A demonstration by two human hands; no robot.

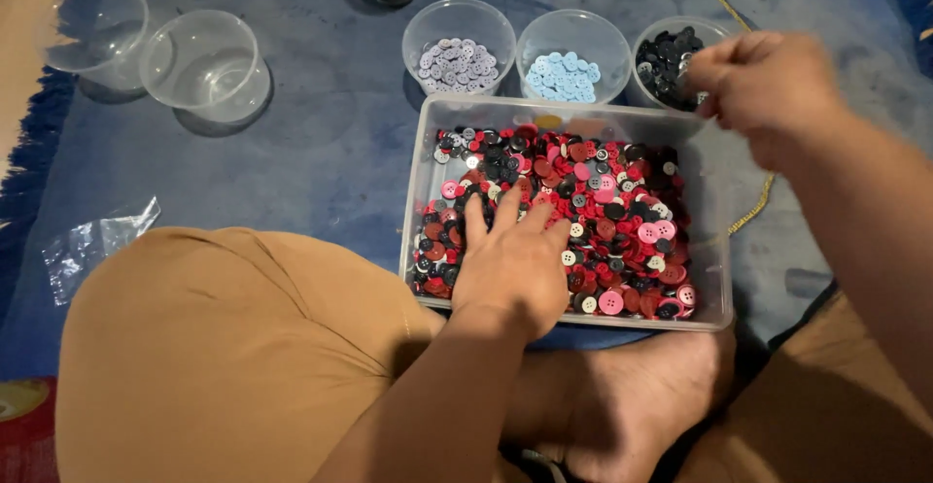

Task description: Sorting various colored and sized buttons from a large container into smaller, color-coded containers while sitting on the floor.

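The left hand lies flat, fingers spread wide, on the mixed red, pink, black and white buttons filling the clear rectangular plastic tray, close to its near rim. The right hand hovers, fingers pinched narrow, over the round clear cup of black buttons; whether it holds a button cannot be told. Open blue mat lies left of the tray.

blue rug carries everything. clear tub of mixed buttons near centre. three small cups in far row behind tub: grey, light blue, black buttons. two empty cups far left. crumpled plastic bag near left.
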